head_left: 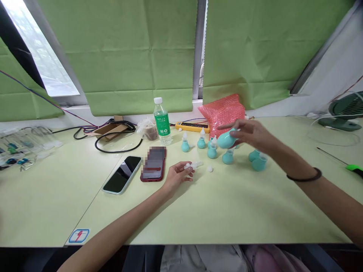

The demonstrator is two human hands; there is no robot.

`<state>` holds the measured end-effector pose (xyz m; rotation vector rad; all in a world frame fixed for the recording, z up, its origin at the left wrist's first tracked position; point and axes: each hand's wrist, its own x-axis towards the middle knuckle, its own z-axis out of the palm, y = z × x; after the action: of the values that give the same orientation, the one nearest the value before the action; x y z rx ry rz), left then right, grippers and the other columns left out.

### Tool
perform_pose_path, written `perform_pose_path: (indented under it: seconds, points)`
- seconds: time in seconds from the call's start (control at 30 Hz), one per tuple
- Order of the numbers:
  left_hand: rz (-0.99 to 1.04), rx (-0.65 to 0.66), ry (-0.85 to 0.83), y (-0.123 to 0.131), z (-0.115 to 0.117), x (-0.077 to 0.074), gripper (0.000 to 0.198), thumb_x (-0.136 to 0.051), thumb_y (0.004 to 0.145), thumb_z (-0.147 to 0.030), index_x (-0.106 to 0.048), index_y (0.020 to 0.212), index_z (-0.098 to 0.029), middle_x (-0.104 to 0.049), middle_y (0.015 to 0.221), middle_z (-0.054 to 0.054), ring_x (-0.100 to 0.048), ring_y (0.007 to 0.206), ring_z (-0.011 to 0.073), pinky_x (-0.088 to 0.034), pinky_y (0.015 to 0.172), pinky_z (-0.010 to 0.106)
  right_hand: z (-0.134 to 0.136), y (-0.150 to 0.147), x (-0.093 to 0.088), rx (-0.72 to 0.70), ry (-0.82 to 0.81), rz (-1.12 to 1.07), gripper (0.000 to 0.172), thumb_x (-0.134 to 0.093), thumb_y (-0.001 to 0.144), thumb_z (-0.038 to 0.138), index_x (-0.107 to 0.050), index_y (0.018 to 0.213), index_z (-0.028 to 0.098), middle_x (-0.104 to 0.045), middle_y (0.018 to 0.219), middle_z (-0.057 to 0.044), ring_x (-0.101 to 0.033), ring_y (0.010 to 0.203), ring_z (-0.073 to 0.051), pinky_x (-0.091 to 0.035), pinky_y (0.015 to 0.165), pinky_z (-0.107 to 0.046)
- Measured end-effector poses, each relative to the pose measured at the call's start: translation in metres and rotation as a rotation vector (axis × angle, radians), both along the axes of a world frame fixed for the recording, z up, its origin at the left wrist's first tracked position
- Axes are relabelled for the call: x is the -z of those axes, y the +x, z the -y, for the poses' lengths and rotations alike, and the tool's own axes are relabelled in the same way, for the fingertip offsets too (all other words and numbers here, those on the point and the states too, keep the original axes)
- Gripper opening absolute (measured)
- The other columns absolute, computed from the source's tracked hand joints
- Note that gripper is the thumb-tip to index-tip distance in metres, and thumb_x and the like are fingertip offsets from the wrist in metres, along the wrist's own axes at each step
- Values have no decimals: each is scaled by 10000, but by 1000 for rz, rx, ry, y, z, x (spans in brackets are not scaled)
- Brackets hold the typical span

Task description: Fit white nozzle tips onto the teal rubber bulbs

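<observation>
Between its fingertips my left hand [179, 176] pinches a clear plastic nozzle [194, 165], low over the table. A small white cap [210, 169] lies just right of it. My right hand [249, 134] is raised higher, its fingers closed on a turquoise squeeze bulb [226, 139] held on its side. Beneath and around that hand stand several turquoise bulbs; some, like the one at the left [185, 143], carry clear pointed tips. Two bulbs without tips, one of them in front [259, 162], stand to the right. My right hand partly hides the bulbs behind it.
Left of my hands lie a red-cased phone [153, 164] and a white-edged phone [122, 175]. Behind stand a water bottle [162, 122], a yellow power strip [192, 127] and a pink bubble-wrap bag [224, 111]. A green-handled screwdriver [354, 169] lies far right. Plastic bags [25, 145] are far left.
</observation>
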<state>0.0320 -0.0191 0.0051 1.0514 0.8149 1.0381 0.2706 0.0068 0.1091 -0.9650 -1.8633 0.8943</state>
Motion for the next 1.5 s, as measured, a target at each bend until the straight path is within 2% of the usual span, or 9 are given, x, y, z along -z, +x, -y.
perform_pose_path:
  seconds: [0.07, 0.13, 0.33, 0.47, 0.6, 0.7, 1.0, 1.23, 1.5]
  points:
    - [9, -16, 0, -1, 0, -1, 347, -649, 579, -295, -541, 860, -122, -586, 735, 59, -524, 609, 107, -445, 585, 267, 6, -26, 18, -98, -98, -11, 238, -508, 693, 391, -394, 660, 184, -578, 930, -74, -568, 680, -156, -484, 514, -311]
    - [12, -33, -3, -1, 1, -2, 349, -659, 567, -291, -541, 844, -114, -595, 750, 73, -535, 617, 116, -443, 603, 277, 10, -47, 41, -106, -69, 56, 232, -496, 699, 394, -396, 680, 185, -602, 829, -58, -562, 659, -146, -463, 508, -275]
    - [78, 32, -22, -2, 2, -6, 296, -618, 616, -330, -556, 785, -95, -583, 643, 61, -513, 553, 102, -421, 575, 257, 11, -68, 91, 175, 403, 477, 209, -466, 722, 373, -502, 775, 174, -565, 712, -30, -512, 636, -138, -386, 571, -257]
    - [124, 61, -48, -3, 1, -5, 262, -604, 636, -321, -555, 771, -101, -563, 604, 41, -504, 537, 91, -404, 559, 243, 7, -65, 98, 187, 552, 631, 187, -500, 687, 349, -513, 697, 163, -525, 687, -44, -501, 643, -153, -361, 556, -250]
    - [102, 111, -11, -2, 3, -4, 276, -615, 628, -302, -556, 805, -98, -569, 637, 53, -526, 582, 118, -403, 568, 259, 6, -65, 98, 86, 579, 679, 92, -464, 684, 212, -517, 741, 165, -521, 811, -63, -497, 635, -131, -339, 512, -222]
    - [66, 113, 5, -1, 4, -4, 296, -618, 620, -320, -549, 797, -93, -573, 636, 61, -532, 580, 126, -405, 560, 264, 9, -66, 98, 58, 569, 749, 97, -437, 684, 169, -513, 744, 161, -546, 731, -49, -500, 609, -135, -305, 483, -222]
    - [-16, 85, 91, 0, 5, -6, 285, -616, 613, -339, -518, 741, -103, -572, 585, 44, -516, 504, 107, -415, 541, 270, 21, -73, 97, 189, 614, 924, 117, -409, 677, 146, -508, 740, 146, -557, 666, -54, -509, 568, -152, -254, 452, -241]
    - [-94, 62, 244, 1, 9, -8, 263, -611, 622, -311, -503, 746, -106, -568, 565, 43, -512, 491, 118, -421, 486, 261, 27, -76, 92, 130, 434, 785, 69, -423, 656, 138, -488, 661, 161, -565, 621, -33, -508, 560, -140, -287, 463, -225]
    - [-178, 81, 323, 1, 11, -8, 253, -588, 643, -324, -514, 754, -109, -555, 554, 33, -509, 486, 112, -411, 453, 235, 25, -73, 79, -200, -116, 401, 46, -515, 606, 172, -529, 644, 150, -481, 559, 31, -442, 499, -76, -313, 423, -177]
